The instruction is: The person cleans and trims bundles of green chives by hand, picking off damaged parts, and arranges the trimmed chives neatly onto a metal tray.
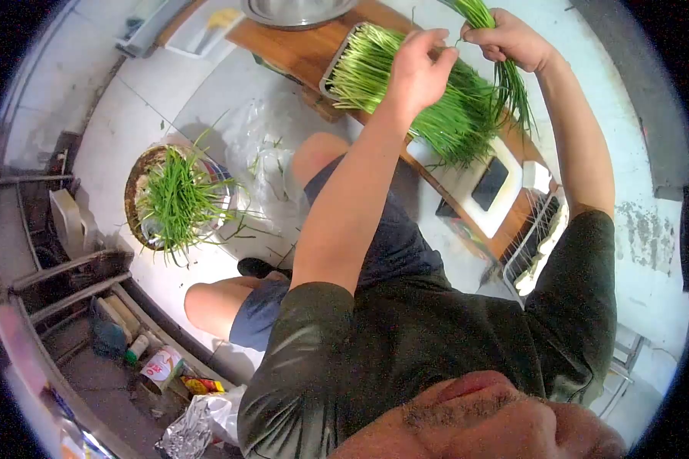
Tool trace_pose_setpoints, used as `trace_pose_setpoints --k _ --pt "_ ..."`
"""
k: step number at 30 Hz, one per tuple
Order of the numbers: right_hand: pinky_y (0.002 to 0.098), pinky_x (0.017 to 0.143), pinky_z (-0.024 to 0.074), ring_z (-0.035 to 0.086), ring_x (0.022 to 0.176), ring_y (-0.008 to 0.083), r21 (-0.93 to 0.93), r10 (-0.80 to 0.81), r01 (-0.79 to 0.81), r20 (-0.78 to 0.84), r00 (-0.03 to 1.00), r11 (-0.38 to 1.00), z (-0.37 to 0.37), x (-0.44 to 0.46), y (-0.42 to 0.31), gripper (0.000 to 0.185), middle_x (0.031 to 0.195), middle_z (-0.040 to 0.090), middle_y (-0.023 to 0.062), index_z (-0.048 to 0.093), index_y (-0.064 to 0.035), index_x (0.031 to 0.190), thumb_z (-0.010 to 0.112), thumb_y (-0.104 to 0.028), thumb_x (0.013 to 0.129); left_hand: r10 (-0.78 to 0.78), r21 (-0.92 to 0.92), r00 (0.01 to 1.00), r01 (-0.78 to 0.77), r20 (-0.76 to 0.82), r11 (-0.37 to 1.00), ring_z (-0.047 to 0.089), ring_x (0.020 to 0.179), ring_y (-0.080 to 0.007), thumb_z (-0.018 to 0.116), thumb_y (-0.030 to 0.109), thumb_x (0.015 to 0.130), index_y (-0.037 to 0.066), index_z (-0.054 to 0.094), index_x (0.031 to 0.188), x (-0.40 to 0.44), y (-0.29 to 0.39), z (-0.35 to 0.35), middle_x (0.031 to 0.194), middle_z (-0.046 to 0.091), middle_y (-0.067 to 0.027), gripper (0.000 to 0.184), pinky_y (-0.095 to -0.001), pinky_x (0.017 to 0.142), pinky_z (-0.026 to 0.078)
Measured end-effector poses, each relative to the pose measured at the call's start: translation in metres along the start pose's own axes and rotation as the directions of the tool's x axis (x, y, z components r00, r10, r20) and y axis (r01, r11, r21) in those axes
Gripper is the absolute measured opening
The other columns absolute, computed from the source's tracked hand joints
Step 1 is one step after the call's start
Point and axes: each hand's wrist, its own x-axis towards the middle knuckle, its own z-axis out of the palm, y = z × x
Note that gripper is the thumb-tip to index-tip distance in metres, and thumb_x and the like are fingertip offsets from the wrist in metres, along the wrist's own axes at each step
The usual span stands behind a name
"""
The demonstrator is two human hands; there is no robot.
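My right hand is closed around a bunch of garlic chives, whose green leaves hang below the fist and whose upper part runs out past the top edge. Close by on its left, my left hand is raised with curved fingers and a gap between thumb and forefinger; I make out nothing held in it. Under both hands lies a large pile of garlic chives, pale stems to the left and green tips to the right. It rests on a tray on a wooden bench.
On the floor at left stands a round bucket heaped with loose green chives. Clear plastic lies beside it. A phone rests on a white board; a metal bowl sits at the bench's far end.
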Motion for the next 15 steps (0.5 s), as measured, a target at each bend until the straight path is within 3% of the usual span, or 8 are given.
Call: trace_pose_setpoints --k 2,4,7,9,10,11,13,15 --pt "0.0257 0.045 0.0325 0.042 0.047 0.0076 -0.154 0.009 -0.008 0.007 1.0 0.988 0.007 -0.009 -0.044 0.016 0.056 0.05 -0.002 0.062 -0.0051 0.079 0.069 -0.018 0.085 0.009 0.116 1.0 -0.01 0.009 0.993 0.067 0.081 -0.0196 0.067 0.02 0.087 0.0 0.07 0.098 0.01 0.011 -0.009 0.09 0.07 -0.0151 0.023 -0.0315 0.077 0.052" --pt "0.0275 0.044 0.031 0.04 0.044 0.0097 -0.197 -0.04 0.037 -0.012 0.999 0.98 0.024 -0.013 -0.074 0.025 0.051 0.048 -0.0014 0.059 -0.0097 0.064 0.07 -0.02 0.085 0.012 0.178 1.0 -0.013 0.009 0.984 0.068 0.081 -0.0165 0.067 0.022 0.088 -0.001 0.07 0.1 0.019 0.027 -0.02 0.089 0.073 -0.0132 0.026 -0.0298 0.077 0.053" --pt "0.0274 0.044 0.0296 0.039 0.044 0.0095 -0.179 0.034 -0.049 -0.085 0.996 0.983 0.031 -0.012 -0.1 0.028 0.051 0.049 -0.0009 0.058 -0.0109 0.061 0.07 -0.021 0.085 0.004 0.201 1.0 -0.001 -0.017 0.98 0.069 0.077 -0.0175 0.067 0.023 0.088 0.001 0.071 0.099 0.015 0.047 -0.04 0.086 0.073 -0.0125 0.025 -0.0302 0.073 0.054" --pt "0.0276 0.043 0.0283 0.038 0.043 0.0092 -0.244 -0.051 0.025 -0.102 0.994 0.97 0.022 -0.007 -0.104 0.032 0.051 0.049 -0.0008 0.056 -0.0119 0.058 0.071 -0.023 0.084 0.015 0.233 0.998 -0.002 -0.054 0.972 0.07 0.077 -0.0186 0.067 0.023 0.088 0.002 0.072 0.099 0.008 0.057 -0.063 0.086 0.073 -0.0127 0.024 -0.0305 0.072 0.054" --pt "0.0277 0.043 0.0282 0.038 0.043 0.0092 -0.243 -0.058 0.026 -0.126 0.99 0.97 0.017 -0.008 -0.107 0.033 0.051 0.049 -0.0007 0.055 -0.0119 0.058 0.072 -0.023 0.084 -0.02 0.371 0.995 0.057 -0.102 0.927 0.071 0.079 -0.0207 0.067 0.024 0.087 0.005 0.073 0.099 0.003 0.063 -0.08 0.087 0.073 -0.014 0.023 -0.0311 0.072 0.054" --pt "0.0278 0.042 0.0281 0.038 0.043 0.0092 -0.242 -0.066 0.027 -0.153 0.986 0.97 0.013 -0.01 -0.109 0.033 0.051 0.049 -0.0006 0.055 -0.0119 0.058 0.072 -0.024 0.084 0.175 0.47 0.982 -0.125 -0.064 0.874 0.072 0.079 -0.0229 0.067 0.025 0.087 0.006 0.074 0.099 0.002 0.047 -0.104 0.088 0.073 -0.0148 0.024 -0.0327 0.073 0.055" --pt "0.0275 0.042 0.0279 0.039 0.042 0.0095 -0.134 -0.107 0.08 -0.211 0.971 0.988 -0.002 -0.01 -0.106 0.034 0.05 0.048 0.0 0.054 -0.0126 0.057 0.073 -0.023 0.084 0.135 0.617 0.986 -0.046 -0.097 0.786 0.071 0.088 -0.0236 0.068 0.025 0.087 0.007 0.073 0.104 -0.013 0.047 -0.161 0.097 0.073 -0.0133 0.026 -0.0333 0.08 0.054" --pt "0.0262 0.042 0.0284 0.04 0.043 0.0091 -0.059 -0.133 0.123 -0.221 0.966 0.991 -0.024 -0.013 -0.098 0.033 0.051 0.048 -0.0009 0.053 -0.0133 0.058 0.074 -0.019 0.083 -0.1 0.768 0.977 0.212 -0.191 0.605 0.068 0.093 -0.0295 0.061 0.026 0.091 0.009 0.072 0.107 -0.033 0.073 -0.222 0.1 0.071 -0.0149 0.027 -0.0389 0.086 0.052"
